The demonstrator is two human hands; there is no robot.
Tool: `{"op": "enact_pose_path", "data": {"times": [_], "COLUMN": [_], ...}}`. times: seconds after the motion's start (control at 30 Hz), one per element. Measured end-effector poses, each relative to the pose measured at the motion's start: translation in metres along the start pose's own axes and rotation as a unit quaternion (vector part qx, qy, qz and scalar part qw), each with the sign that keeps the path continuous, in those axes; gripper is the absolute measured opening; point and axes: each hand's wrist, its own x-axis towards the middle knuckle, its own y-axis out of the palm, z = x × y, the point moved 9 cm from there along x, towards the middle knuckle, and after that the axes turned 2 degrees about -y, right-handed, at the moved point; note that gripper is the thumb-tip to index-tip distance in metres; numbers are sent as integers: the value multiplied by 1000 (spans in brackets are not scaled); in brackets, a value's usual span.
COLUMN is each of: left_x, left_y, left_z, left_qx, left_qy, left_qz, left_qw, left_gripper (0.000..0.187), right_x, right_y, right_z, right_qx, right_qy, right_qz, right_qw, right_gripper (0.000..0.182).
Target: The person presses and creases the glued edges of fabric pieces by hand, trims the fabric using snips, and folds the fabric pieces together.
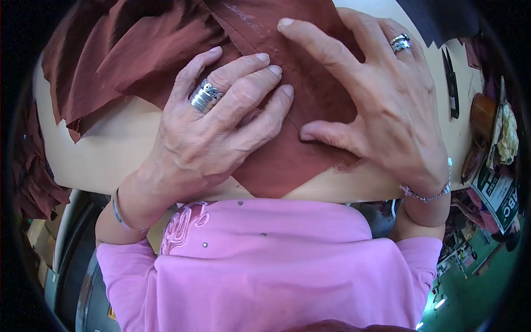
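Observation:
A piece of reddish-brown cloth [279, 169] lies on the pale tabletop under both hands, gathered into loose folds at the upper left. A stitched seam runs diagonally down through it, with pale marks near the top. My left hand [213, 124] rests palm down, its slightly bent fingertips touching the cloth beside the seam; its thumb is mostly hidden. To the right, my right hand [387, 94] is spread over the cloth, thumb and index finger wide apart with a gap between them. Its other fingertips are out of sight. Neither hand visibly grips anything.
A slim black tool [452, 83] lies on the pale table [99, 157] at the right. Dark cloth [442, 19] covers the upper right corner. A brown object [484, 113] and a green-and-white printed package [498, 193] sit by the right edge. More reddish cloth [38, 177] hangs at the left.

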Motion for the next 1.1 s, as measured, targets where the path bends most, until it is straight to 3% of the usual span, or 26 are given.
{"op": "enact_pose_path", "data": {"times": [0.33, 0.8, 1.1], "left_x": [1, 5, 4], "left_y": [0, 0, 1], "left_z": [2, 5, 2], "left_qx": [-23, -33, -25], "left_qy": [33, -8, 3], "left_qz": [-32, -27, -4], "left_qw": [999, 999, 1000], "left_gripper": [34, 35, 37], "right_x": [-1, -4, -8], "right_y": [6, 18, 6], "right_z": [-3, -5, -10], "right_qx": [2, 8, 46], "right_qy": [-19, -46, -47], "right_qz": [-45, -114, -100], "right_qw": [999, 992, 993], "right_gripper": [64, 61, 57]}}
